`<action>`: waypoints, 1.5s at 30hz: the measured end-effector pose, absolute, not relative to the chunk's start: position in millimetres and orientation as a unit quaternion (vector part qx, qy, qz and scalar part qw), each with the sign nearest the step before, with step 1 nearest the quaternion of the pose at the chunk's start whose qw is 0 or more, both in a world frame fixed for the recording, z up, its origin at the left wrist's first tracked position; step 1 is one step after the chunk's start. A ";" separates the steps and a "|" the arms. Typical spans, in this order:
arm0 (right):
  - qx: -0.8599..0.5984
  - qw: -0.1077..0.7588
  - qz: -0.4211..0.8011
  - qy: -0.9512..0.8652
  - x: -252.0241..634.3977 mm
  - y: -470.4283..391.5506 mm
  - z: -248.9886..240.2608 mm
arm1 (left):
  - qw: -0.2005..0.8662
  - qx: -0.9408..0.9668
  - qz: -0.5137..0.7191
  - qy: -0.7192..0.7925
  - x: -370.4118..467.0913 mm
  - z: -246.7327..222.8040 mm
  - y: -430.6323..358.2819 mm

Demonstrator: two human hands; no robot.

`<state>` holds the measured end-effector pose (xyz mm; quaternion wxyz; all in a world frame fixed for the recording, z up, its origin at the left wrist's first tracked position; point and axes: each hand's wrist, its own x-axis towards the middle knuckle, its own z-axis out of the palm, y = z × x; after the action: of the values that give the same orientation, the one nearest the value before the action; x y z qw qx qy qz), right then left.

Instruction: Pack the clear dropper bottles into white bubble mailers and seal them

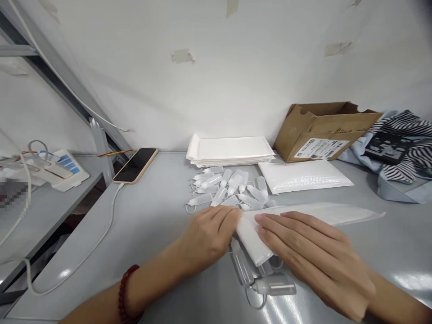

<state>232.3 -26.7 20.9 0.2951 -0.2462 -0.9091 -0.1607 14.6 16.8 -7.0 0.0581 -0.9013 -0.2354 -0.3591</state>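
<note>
Clamping folded white film (254, 242), our left hand (208, 234) curls; our flat right hand (319, 258) touches it; two o'clock's rectangular white label (320, 148) blurs.

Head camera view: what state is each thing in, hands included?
White packaging, partly folded
Left hand, curled onto the white packaging
Right hand, flat, touching it
Small bottles, loosely heaped
Phone, screen dark, cable attached
Cardboard box, top open
White envelopes, stacked
White mailer, lying flat
Striped cloth, crumpled
Bracelet, worn on left wrist
</note>
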 end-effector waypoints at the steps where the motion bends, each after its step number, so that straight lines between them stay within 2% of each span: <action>1: -0.248 0.288 -0.163 -0.910 233.1 -27.3 22.1 | 0.036 -0.902 -0.359 -0.238 15.3 -7.9 17.5; 4: -0.260 0.290 -0.188 -0.902 237.2 -26.1 26.1 | -0.043 -0.901 -0.347 -0.256 17.4 -7.5 20.2; 9: -0.290 0.360 -0.271 -0.844 241.9 -13.2 31.0 | -0.185 -0.870 -0.326 -0.321 31.9 8.0 29.4; 12: -0.320 0.414 -0.341 -0.781 239.6 -2.7 31.0 | -0.310 -0.826 -0.300 -0.362 55.4 22.0 41.9; 14: -0.363 0.418 -0.362 -0.750 239.1 5.0 29.6 | -0.402 -0.791 -0.271 -0.374 76.5 29.3 53.0; 19: -0.556 0.301 -0.345 -0.694 257.2 27.9 22.4 | -0.556 -0.698 -0.227 -0.389 127.4 33.9 78.3; 24: -0.715 0.121 -0.210 -0.655 282.2 44.8 12.0 | -0.603 -0.662 -0.195 -0.399 152.8 23.1 96.5; 28: -0.720 0.075 -0.145 -0.675 285.4 47.7 5.8 | -0.569 -0.688 -0.178 -0.414 149.5 14.5 110.0; 31: -0.727 0.054 -0.107 -0.676 283.8 47.1 5.2 | -0.505 -0.729 -0.160 -0.434 131.2 18.2 118.8; 39: -0.739 0.040 -0.072 -0.669 281.5 44.9 10.2 | -0.147 -0.843 -0.168 -0.490 41.2 31.3 163.5; 45: -0.740 0.035 -0.079 -0.667 279.9 44.5 12.5 | 0.012 -0.870 -0.128 -0.476 13.5 17.3 174.4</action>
<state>279.9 44.5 12.5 0.0351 -0.7402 -0.6669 -0.0786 13.5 174.4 17.3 0.0118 -0.8698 -0.4764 -0.1282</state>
